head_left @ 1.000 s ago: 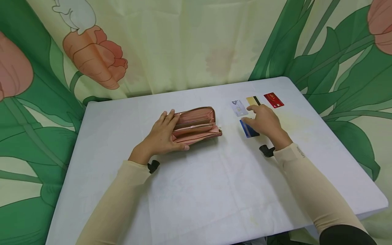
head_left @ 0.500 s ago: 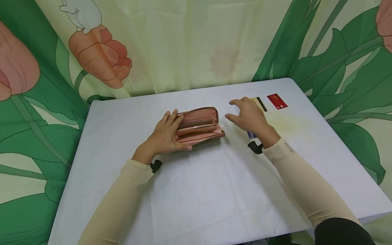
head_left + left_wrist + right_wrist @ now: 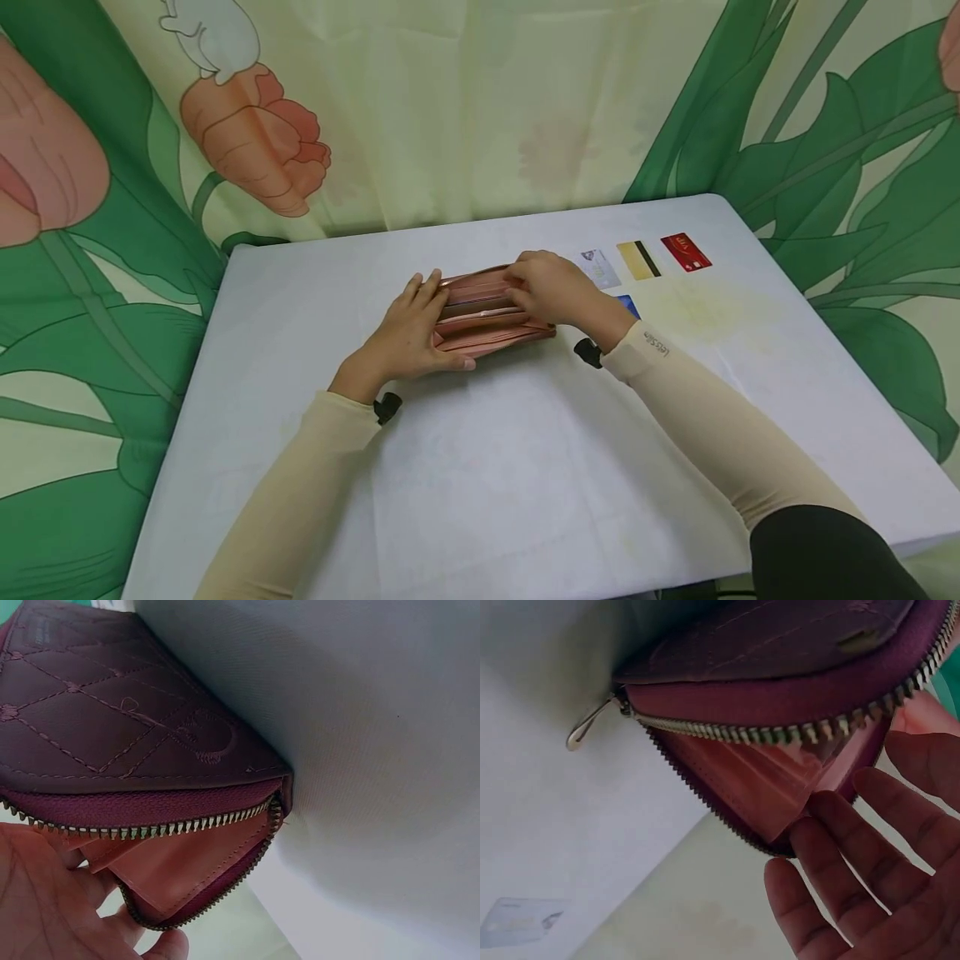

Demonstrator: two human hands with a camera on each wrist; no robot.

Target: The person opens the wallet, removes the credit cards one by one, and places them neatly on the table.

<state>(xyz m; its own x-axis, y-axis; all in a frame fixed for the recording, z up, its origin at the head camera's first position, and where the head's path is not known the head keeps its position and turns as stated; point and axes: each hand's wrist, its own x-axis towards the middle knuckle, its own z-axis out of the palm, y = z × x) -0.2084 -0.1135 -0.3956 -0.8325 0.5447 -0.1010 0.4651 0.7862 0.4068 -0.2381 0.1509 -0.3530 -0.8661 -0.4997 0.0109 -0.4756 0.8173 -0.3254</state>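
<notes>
A zip-around wallet [image 3: 483,321] with a pink lining stands unzipped on the table, pockets facing up. Its quilted dark purple cover [image 3: 112,712] fills the top left of the left wrist view. The left hand [image 3: 405,333] holds the wallet's left end, fingers over the back edge and thumb along the front. At the right end, the right hand [image 3: 558,292] grips the back flap, its thumb at the inner side. In the right wrist view, fingertips [image 3: 821,806] touch the far zip edge, and a metal zip pull [image 3: 589,727] hangs from the near corner.
To the wallet's right lie a pale card [image 3: 598,268], a yellow card [image 3: 637,260] with a black stripe, and a red VIP card [image 3: 686,252]. A blue card [image 3: 628,306] is partly hidden behind the right wrist. A white cloth covers the table [image 3: 480,483]; a patterned curtain [image 3: 450,108] hangs behind.
The right hand has moved left from above the cards to the wallet's right end and now touches it. The left hand stays on the wallet. The view has shifted slightly.
</notes>
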